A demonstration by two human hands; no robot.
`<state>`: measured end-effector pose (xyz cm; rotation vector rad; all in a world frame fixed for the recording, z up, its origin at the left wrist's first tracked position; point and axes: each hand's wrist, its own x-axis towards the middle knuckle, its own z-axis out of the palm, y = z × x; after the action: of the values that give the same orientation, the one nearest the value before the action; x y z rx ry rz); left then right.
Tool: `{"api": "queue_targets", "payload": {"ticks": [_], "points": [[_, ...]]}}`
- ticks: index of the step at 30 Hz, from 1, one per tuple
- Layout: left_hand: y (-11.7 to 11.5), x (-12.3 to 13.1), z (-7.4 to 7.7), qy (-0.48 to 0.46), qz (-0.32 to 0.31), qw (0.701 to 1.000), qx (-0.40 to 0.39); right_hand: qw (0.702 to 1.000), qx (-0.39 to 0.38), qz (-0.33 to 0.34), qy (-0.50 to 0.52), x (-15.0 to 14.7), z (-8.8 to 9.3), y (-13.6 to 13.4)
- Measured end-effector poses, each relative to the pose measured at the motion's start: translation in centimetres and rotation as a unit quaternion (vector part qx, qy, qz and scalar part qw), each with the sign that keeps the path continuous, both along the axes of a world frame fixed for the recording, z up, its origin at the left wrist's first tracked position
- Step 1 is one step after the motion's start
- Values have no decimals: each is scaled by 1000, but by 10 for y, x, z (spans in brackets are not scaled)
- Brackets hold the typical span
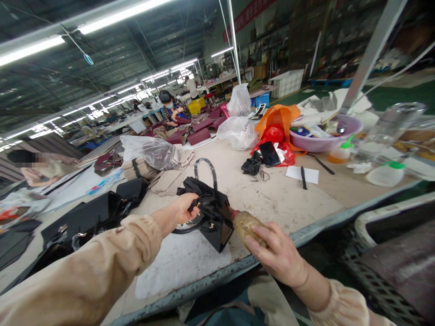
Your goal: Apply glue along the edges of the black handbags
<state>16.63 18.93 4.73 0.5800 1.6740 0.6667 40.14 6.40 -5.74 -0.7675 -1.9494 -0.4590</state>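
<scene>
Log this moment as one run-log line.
left hand: gripping black handbag | right hand: holding brown bottle, red tip at handbag side | surface: worktable

red banner [249,13]: characters too blurred | white bag [238,133]: print illegible

Black handbag [215,219]: small, glossy, sitting tilted on the worn table top [288,199] near its front edge, one curved handle standing up behind it, gripped at the top by the left hand [186,208]. Bottle [245,226]: brownish, smeared, lying nearly horizontal in the right hand [277,253], its red nozzle pressed against the bag's right side.
</scene>
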Motion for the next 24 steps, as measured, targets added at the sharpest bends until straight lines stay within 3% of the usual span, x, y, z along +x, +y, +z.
{"api": "queue_targets", "payload": {"ticks": [13,24], "points": [[2,-1,-2,-2,-4,1000,-6,1000,14,21,17,6,8,3],[7,-4,-8,-13,-14,1000,-4,1000,-14,12,10,5,-8,-1]]}}
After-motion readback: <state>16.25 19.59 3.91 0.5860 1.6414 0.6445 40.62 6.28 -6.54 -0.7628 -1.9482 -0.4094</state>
